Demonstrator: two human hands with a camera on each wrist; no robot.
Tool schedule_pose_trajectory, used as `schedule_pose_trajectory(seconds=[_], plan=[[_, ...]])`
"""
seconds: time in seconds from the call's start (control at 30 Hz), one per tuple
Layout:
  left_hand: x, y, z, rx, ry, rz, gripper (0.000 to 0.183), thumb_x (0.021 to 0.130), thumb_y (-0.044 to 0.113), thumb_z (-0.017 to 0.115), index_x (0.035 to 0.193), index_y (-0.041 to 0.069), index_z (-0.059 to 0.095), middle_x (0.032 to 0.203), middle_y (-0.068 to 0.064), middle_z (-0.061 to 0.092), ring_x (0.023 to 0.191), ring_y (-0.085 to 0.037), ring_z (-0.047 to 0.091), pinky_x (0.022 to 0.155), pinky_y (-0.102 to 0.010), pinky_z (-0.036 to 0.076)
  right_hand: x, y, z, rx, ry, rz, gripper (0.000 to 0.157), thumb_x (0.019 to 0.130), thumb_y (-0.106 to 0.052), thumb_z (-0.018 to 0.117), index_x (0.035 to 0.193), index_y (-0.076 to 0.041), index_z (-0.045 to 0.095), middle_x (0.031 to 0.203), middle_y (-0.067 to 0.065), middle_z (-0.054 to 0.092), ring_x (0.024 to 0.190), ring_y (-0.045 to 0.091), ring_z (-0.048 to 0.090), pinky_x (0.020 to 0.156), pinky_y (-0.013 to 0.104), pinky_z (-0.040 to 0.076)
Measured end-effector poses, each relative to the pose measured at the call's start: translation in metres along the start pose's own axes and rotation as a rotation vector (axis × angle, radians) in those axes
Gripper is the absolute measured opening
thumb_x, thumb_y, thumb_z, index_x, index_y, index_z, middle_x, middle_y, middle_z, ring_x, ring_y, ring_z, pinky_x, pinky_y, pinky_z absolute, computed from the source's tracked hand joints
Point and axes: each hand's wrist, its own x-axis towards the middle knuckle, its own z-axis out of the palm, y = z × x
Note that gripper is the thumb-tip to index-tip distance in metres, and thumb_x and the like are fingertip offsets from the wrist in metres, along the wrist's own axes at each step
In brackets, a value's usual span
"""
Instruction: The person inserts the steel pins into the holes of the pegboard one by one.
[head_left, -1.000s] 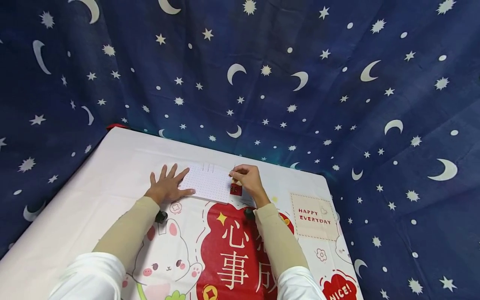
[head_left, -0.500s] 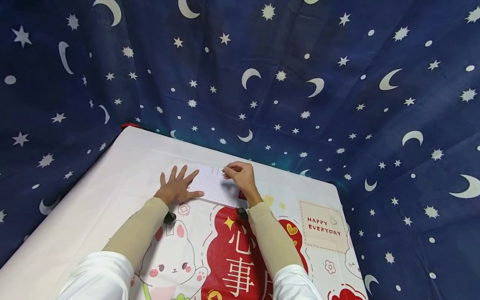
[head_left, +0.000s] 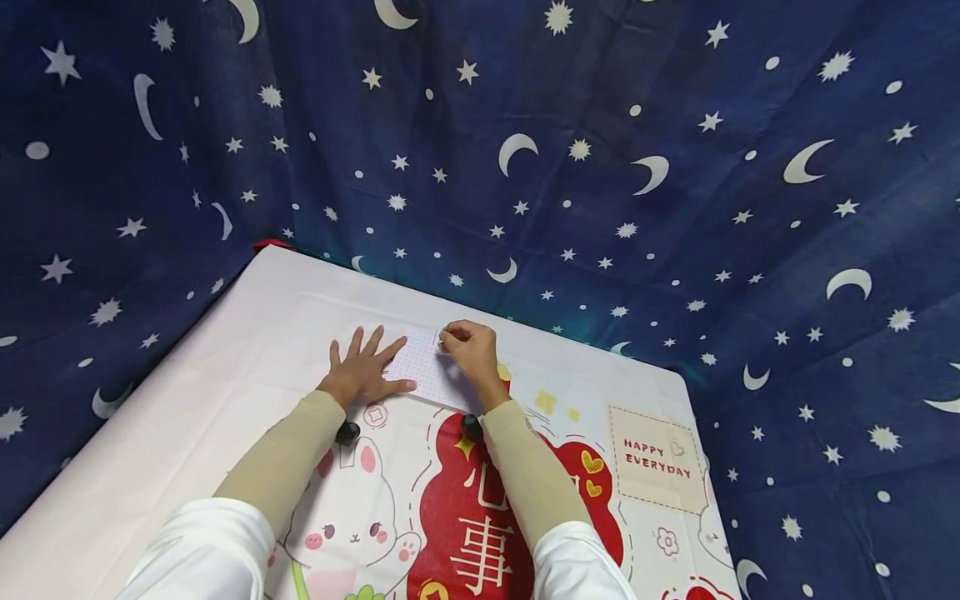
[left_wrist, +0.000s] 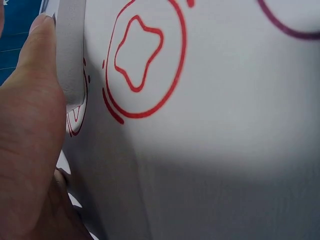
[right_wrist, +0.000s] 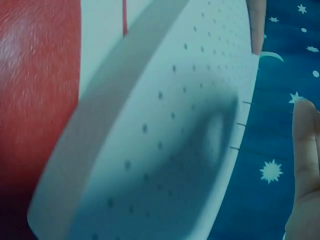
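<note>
One white dotted board (head_left: 422, 367), thick-edged, lying flat on a printed white tablecloth (head_left: 247, 333) towards the table's far side, between the two hands. At its far edge, three thin dark pins (right_wrist: 241, 124), seen in the right wrist view. Left hand (head_left: 360, 377): fingers fanned wide and straight at the board's left end, thumb against the near edge, grasping nothing. Right hand (head_left: 472, 352): above the far edge, thumb and forefinger drawn together at the tips; whether anything so fine as a pin sits between them cannot be told. Handling note, by judgement: the step appears to be close fingertip work along the pin row; it is best served by firm, even pressure from the left palm, a light pinch low on any pin, a straight line square to the surface, and knuckles clear of neighbouring pins, which could easily bend. Partly hidden beside the right wrist: a red and yellow item (head_left: 504, 379), lettering unreadable. Inscriptions: "HAPPY EVERYDAY" in red on a stitched-look beige patch (head_left: 657, 458); Chinese characters on a red cloud-shaped panel (head_left: 450, 500), 事 whole and 心 partly covered by the right forearm. Brand marks: none legible.
</note>
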Motion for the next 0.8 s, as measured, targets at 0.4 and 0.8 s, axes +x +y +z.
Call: schedule_pose_trajectory(seconds=[0.4,0.8], plan=[[-0.004,0.002,-0.003,0.003,0.006,-0.008,0.097,0.09,0.078,0.053,0.168,0.033,0.017,0.177,-0.019,0.003,0.161,-0.052,-0.006,0.122,-0.08,-0.004,-0.002,0.008,0.015,-0.122,0.004,0.114,0.01,0.096,-0.006,0.072,0.095,0.0,0.079,0.084,0.017,0.077,0.067,0.011,0.066,0.071,0.024,0.062],[-0.002,0.0,0.0,0.023,0.014,0.0,0.097,0.091,0.079,0.051,0.168,0.033,0.016,0.177,-0.018,0.004,0.162,-0.051,-0.005,0.122,-0.08,-0.002,-0.004,0.006,0.023,-0.227,-0.014,0.161,0.013,0.097,-0.009,0.073,0.103,-0.001,0.081,0.093,0.013,0.079,0.08,0.018,0.067,0.081,0.03,0.065]])
